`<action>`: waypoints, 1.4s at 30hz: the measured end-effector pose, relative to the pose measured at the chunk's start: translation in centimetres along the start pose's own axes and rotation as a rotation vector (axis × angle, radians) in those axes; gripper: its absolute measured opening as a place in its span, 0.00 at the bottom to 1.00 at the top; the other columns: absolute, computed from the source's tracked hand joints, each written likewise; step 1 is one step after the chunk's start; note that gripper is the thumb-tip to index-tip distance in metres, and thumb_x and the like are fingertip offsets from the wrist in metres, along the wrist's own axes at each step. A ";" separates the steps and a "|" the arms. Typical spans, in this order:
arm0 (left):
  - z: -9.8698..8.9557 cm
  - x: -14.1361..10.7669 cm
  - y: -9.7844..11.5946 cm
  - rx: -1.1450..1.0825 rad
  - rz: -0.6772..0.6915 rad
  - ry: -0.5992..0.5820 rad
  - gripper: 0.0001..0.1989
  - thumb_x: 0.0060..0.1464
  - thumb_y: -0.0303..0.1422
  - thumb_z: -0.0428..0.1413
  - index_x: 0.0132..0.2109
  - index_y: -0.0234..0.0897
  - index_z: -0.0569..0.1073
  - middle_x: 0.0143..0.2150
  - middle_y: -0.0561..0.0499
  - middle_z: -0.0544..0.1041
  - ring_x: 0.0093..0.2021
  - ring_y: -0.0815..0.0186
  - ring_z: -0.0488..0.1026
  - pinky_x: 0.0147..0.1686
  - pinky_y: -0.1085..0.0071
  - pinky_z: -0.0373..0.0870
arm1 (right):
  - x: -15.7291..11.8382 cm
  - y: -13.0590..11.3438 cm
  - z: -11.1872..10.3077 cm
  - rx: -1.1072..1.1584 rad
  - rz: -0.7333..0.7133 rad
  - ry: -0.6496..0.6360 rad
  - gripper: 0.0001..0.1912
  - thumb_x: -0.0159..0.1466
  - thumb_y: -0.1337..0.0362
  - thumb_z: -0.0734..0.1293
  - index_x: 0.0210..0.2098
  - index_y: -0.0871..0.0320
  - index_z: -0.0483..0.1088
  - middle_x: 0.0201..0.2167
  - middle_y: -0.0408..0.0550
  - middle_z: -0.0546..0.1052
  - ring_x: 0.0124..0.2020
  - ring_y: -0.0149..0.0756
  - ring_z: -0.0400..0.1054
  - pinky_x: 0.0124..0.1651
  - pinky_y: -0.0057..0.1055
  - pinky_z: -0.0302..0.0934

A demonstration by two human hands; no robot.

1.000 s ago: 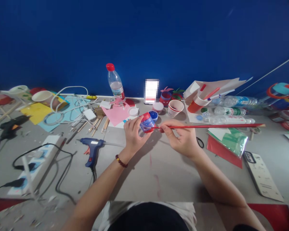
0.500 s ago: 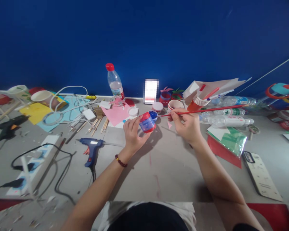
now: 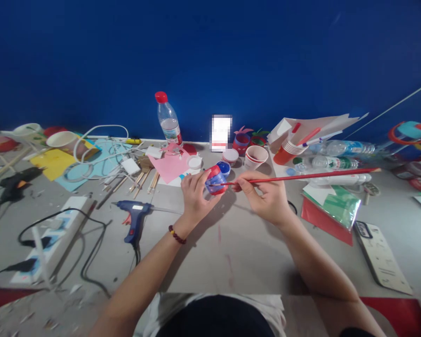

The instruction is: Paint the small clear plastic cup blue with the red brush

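My left hand [image 3: 195, 196] is closed round a small cup [image 3: 215, 177], painted blue in the middle with red bands at its ends, and holds it tilted above the table. My right hand [image 3: 264, 194] pinches a long red paintbrush [image 3: 301, 177]. The brush tip lies against the blue side of the cup. Just behind the cup stands an open pot of blue paint [image 3: 224, 167]. A white-lidded pot [image 3: 230, 155] and a paper cup [image 3: 255, 156] are close by, beyond my right hand.
Left of my arm lie a blue glue gun [image 3: 135, 217] and a white power strip [image 3: 56, 238] with cords. A red-capped bottle [image 3: 169, 124] stands at the back. Rightward are plastic bottles [image 3: 337, 163], a green packet [image 3: 337, 203] and a phone [image 3: 382, 257].
The brush tip has moved left from the blue paint pot onto the cup's side. My right hand has shifted slightly left and down; my left hand stays nearly in place.
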State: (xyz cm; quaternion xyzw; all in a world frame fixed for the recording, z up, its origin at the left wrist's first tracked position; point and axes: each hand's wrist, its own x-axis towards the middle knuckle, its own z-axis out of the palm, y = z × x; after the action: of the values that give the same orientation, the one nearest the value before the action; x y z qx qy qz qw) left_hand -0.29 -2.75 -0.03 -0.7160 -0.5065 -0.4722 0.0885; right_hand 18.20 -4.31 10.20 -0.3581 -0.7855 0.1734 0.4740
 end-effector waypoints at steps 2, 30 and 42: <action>0.1 -0.1 -0.1 0.001 0.005 0.003 0.29 0.52 0.46 0.62 0.57 0.38 0.67 0.48 0.42 0.77 0.49 0.54 0.73 0.55 0.56 0.63 | 0.0 0.2 0.3 -0.019 -0.018 0.006 0.09 0.68 0.70 0.62 0.32 0.57 0.71 0.28 0.45 0.78 0.28 0.32 0.73 0.33 0.30 0.69; 0.0 -0.3 -0.2 -0.043 0.008 -0.018 0.31 0.52 0.45 0.63 0.59 0.36 0.66 0.50 0.41 0.77 0.48 0.54 0.72 0.54 0.55 0.62 | -0.6 -0.4 0.6 -0.141 -0.081 0.027 0.08 0.68 0.70 0.62 0.35 0.57 0.71 0.31 0.47 0.80 0.31 0.35 0.75 0.34 0.31 0.68; 0.0 -0.2 -0.3 -0.035 0.058 0.053 0.32 0.52 0.44 0.63 0.60 0.38 0.65 0.49 0.42 0.77 0.48 0.55 0.73 0.55 0.56 0.62 | 0.3 0.4 -0.2 -0.212 -0.110 0.117 0.09 0.67 0.71 0.61 0.33 0.56 0.72 0.30 0.47 0.81 0.30 0.35 0.75 0.34 0.31 0.70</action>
State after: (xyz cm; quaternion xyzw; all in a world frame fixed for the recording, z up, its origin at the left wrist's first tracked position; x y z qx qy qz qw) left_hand -0.52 -2.74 -0.26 -0.7191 -0.4746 -0.4970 0.1029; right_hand 18.50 -3.83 10.23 -0.3720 -0.7890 0.0419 0.4872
